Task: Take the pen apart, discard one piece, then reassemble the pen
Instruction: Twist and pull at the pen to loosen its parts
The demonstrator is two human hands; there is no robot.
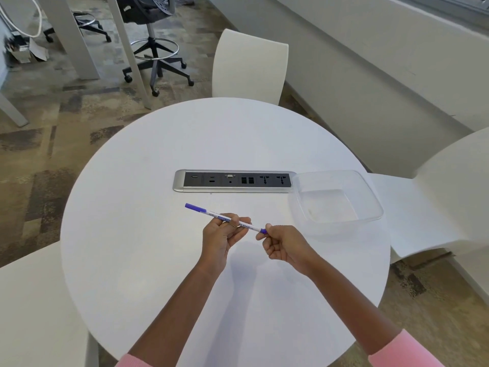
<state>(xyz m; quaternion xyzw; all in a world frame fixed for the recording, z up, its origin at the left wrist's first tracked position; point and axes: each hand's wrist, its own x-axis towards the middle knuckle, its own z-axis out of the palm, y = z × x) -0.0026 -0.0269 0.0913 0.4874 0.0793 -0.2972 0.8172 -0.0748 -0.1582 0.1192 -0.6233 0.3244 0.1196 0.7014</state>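
Gripping the pen (211,214) by its white barrel, the left hand (221,234) holds it above the round white surface (158,160). The right hand (281,243) pinches its near blue end. Beyond the right hand stands a clear container (370,200).

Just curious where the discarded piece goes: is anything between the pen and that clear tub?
Nothing visible. The left hand grips the pen by its barrel, the right hand pinches its blue end, and only bare table lies between them and the open clear tub.
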